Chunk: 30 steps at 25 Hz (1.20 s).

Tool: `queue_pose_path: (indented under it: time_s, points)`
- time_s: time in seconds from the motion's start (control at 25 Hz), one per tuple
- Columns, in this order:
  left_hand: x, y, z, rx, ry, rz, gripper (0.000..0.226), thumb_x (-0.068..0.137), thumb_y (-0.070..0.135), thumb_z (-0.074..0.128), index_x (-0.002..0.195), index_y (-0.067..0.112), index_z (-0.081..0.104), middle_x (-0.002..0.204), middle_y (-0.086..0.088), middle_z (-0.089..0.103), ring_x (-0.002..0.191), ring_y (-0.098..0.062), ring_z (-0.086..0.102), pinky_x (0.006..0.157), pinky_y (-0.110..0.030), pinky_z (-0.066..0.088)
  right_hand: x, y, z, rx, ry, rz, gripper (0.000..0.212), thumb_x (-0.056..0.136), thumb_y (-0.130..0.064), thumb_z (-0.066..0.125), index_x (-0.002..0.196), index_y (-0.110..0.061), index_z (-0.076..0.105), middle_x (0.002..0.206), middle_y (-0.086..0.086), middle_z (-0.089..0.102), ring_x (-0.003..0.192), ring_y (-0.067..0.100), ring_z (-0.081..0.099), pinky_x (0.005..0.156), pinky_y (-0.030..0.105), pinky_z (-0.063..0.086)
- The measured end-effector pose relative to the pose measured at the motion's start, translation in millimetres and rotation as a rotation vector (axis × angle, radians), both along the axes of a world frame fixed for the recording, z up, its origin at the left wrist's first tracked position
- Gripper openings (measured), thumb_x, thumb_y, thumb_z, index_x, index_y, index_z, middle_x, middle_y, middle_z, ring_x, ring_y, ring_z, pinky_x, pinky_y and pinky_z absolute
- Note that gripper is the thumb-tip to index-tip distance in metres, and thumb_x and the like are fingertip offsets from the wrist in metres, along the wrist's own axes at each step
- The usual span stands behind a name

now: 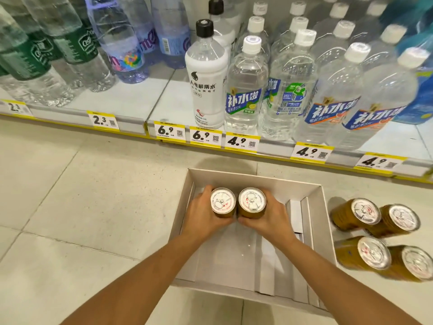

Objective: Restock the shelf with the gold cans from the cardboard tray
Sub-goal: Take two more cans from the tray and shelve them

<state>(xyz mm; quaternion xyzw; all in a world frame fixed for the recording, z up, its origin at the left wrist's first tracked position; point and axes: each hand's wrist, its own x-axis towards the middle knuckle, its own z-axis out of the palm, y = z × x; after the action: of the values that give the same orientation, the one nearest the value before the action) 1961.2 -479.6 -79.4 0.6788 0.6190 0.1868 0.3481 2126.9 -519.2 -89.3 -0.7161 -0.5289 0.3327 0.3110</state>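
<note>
A white cardboard tray [302,186] lies on the floor below the shelf. Inside it, my left hand [201,213] grips one gold can [223,202] and my right hand [269,215] grips a second gold can [252,202]. The two cans stand upright, side by side and touching, with silver pull-tab lids facing up. Apart from these two cans the tray holds only white card dividers. Several more gold cans [365,214] stand on the floor just right of the tray. The bottom shelf [131,102] has a bare patch left of the white bottle.
The shelf carries rows of water and drink bottles: green-labelled ones at the left, a white black-capped bottle [207,85] in the middle, clear white-capped ones to the right. Yellow price tags [169,132] line its front edge. Pale floor tiles [82,207] spread left of the tray.
</note>
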Motion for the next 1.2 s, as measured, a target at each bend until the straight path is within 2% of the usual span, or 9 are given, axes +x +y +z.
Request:
queue_pose_path:
  time_s: [0.16,0.36,0.48,0.68,0.84,0.92,1.0,1.12,1.2]
  points:
    - [-8.9,-5.6,88.8,-0.066,-0.123,0.025,0.062,0.047,0.028,0.086,0.099,0.022,0.053,0.096,0.002,0.066,0.088,-0.015,0.064,0.072,-0.03,0.053,7.0,-8.8,89.9,-0.011,0.03,0.031,0.064,0.052,-0.029,0.088,0.105,-0.017,0.056,0.095,-0.007,0.067,0.091,0.013,0.062,0.07,0.01,0.044]
    - [-18.8,-4.8,271.5,-0.129,-0.308,-0.01,0.062,0.046,0.014,0.09,0.099,0.023,0.058,0.087,0.012,0.068,0.071,0.016,0.059,0.064,0.0,0.045,6.6,-14.1,273.7,0.028,0.144,0.059,0.06,0.055,-0.022,0.088,0.106,-0.02,0.056,0.094,-0.011,0.065,0.083,-0.003,0.06,0.071,0.003,0.042]
    - [-23.0,-12.7,398.5,-0.11,-0.368,-0.064,0.061,0.047,0.021,0.09,0.099,0.028,0.058,0.093,0.01,0.068,0.078,0.013,0.062,0.07,-0.004,0.048,5.0,-21.2,399.9,0.08,0.197,0.079,0.056,0.06,-0.019,0.086,0.106,-0.021,0.054,0.093,-0.018,0.064,0.083,-0.012,0.061,0.074,0.008,0.046]
    - [-19.7,-25.5,611.9,-0.033,-0.458,-0.089,0.055,0.06,0.009,0.085,0.099,0.031,0.053,0.091,0.018,0.062,0.08,0.01,0.06,0.064,-0.001,0.048,9.8,-33.9,618.1,0.155,0.118,0.031,0.059,0.062,-0.029,0.084,0.112,-0.02,0.055,0.099,-0.009,0.064,0.096,0.012,0.061,0.084,0.024,0.048]
    - [-15.8,-24.6,770.5,0.072,-0.506,-0.145,0.058,0.056,0.013,0.088,0.104,0.023,0.056,0.091,0.012,0.066,0.071,0.02,0.06,0.065,0.0,0.047,24.5,-41.5,781.0,0.246,0.087,0.021,0.061,0.065,-0.017,0.084,0.118,-0.016,0.054,0.103,-0.006,0.062,0.093,0.006,0.058,0.068,-0.005,0.039]
    - [-13.5,-24.5,829.7,0.089,-0.527,-0.168,0.062,0.053,0.021,0.089,0.107,0.02,0.058,0.099,0.003,0.07,0.078,0.012,0.065,0.072,-0.007,0.052,31.8,-46.8,847.0,0.275,0.083,0.033,0.062,0.064,-0.015,0.084,0.117,-0.019,0.053,0.105,-0.007,0.065,0.089,0.003,0.061,0.07,-0.004,0.042]
    - [-10.1,-28.8,891.3,0.132,-0.528,-0.18,0.051,0.059,0.024,0.087,0.1,0.029,0.057,0.097,0.011,0.069,0.082,0.008,0.063,0.072,-0.009,0.052,38.2,-52.5,907.5,0.324,0.054,0.011,0.059,0.062,-0.02,0.085,0.113,-0.022,0.056,0.106,-0.004,0.068,0.096,0.009,0.064,0.081,0.008,0.049]
    - [2.3,-31.4,968.3,0.254,-0.541,-0.223,0.053,0.064,0.024,0.083,0.104,0.028,0.05,0.093,0.017,0.06,0.085,0.002,0.058,0.072,-0.015,0.044,46.9,-61.6,981.2,0.41,0.0,-0.038,0.054,0.061,-0.026,0.085,0.106,-0.024,0.056,0.097,-0.007,0.067,0.092,0.008,0.064,0.072,0.0,0.045]
    - [12.5,-28.2,1009.4,0.307,-0.526,-0.239,0.058,0.063,0.028,0.084,0.108,0.023,0.048,0.095,0.013,0.06,0.088,-0.004,0.059,0.079,-0.023,0.043,49.8,-64.0,1021.5,0.46,-0.028,-0.048,0.052,0.061,-0.027,0.085,0.102,-0.024,0.054,0.095,-0.006,0.066,0.089,0.009,0.062,0.074,0.005,0.046]
